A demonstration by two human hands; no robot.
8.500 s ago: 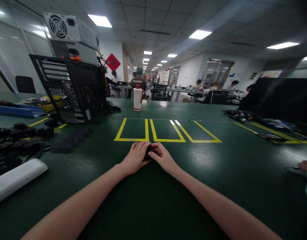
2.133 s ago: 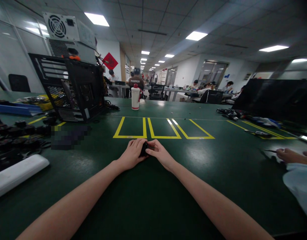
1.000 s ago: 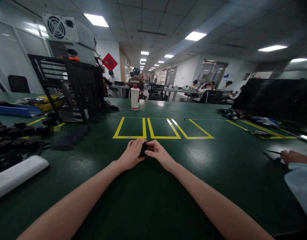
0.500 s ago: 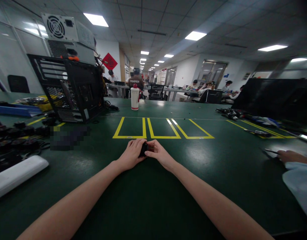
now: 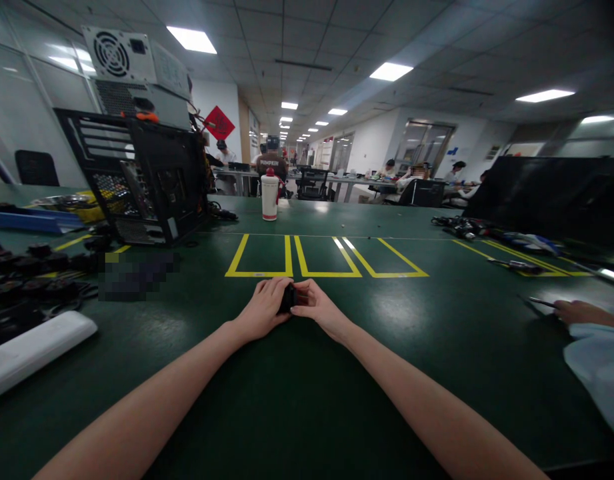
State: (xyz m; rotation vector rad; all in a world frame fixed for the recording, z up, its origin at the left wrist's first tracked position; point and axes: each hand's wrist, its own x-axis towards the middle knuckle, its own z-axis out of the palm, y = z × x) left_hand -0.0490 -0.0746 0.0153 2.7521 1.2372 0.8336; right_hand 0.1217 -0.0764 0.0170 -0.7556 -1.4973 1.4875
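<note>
A small black object (image 5: 287, 299) is between my two hands, low over the green table (image 5: 307, 400), just in front of the yellow taped frames (image 5: 329, 275). My left hand (image 5: 265, 305) wraps round its left side with the fingers over the top. From the right, my right hand (image 5: 317, 305) pinches it between thumb and fingers. Both hands cover much of the object, so its exact shape is hidden.
A white and red bottle (image 5: 269, 197) stands beyond the frames. An open computer case (image 5: 147, 180) is at the left, near black parts (image 5: 31, 280) and a white bar (image 5: 37, 353). At the right, another person's hand (image 5: 581, 312) holds a thin tool (image 5: 541, 303).
</note>
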